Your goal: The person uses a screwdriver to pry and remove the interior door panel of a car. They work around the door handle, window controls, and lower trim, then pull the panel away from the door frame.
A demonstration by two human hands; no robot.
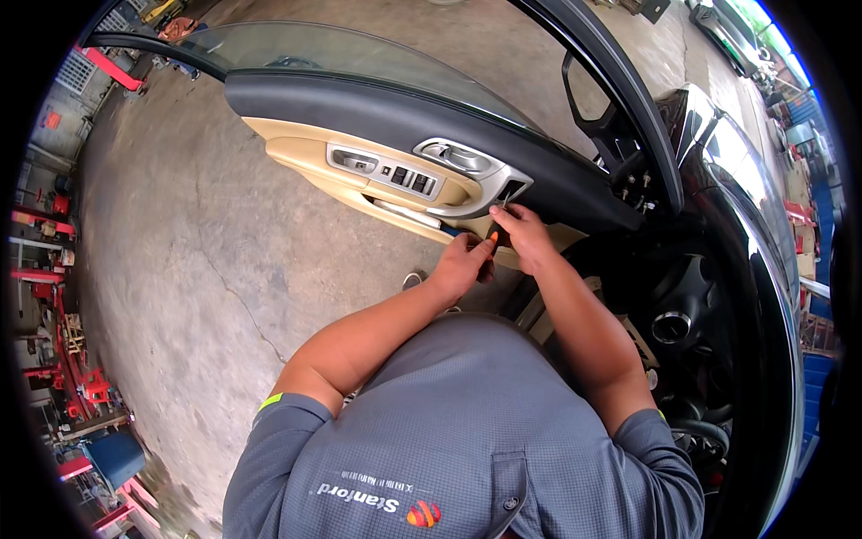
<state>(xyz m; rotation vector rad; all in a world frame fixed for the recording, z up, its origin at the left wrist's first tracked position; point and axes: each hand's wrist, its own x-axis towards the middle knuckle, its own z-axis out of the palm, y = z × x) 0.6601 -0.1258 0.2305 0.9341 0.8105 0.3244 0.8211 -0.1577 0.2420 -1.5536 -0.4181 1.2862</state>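
An open car door with a black and beige inner panel spans the upper middle, carrying a silver handle bezel and a window switch panel. At its right end is a small dark opening. My left hand is closed on a screwdriver with an orange and black handle. My right hand is closed around the upper part of that screwdriver, just below the opening, where its thin shaft points. The screwdriver's tip is too small to make out clearly.
The dark car interior is at my right, with a side mirror at the door's front. Concrete floor lies at left, bordered by red workshop equipment and a blue bin. Another person is at the far back left.
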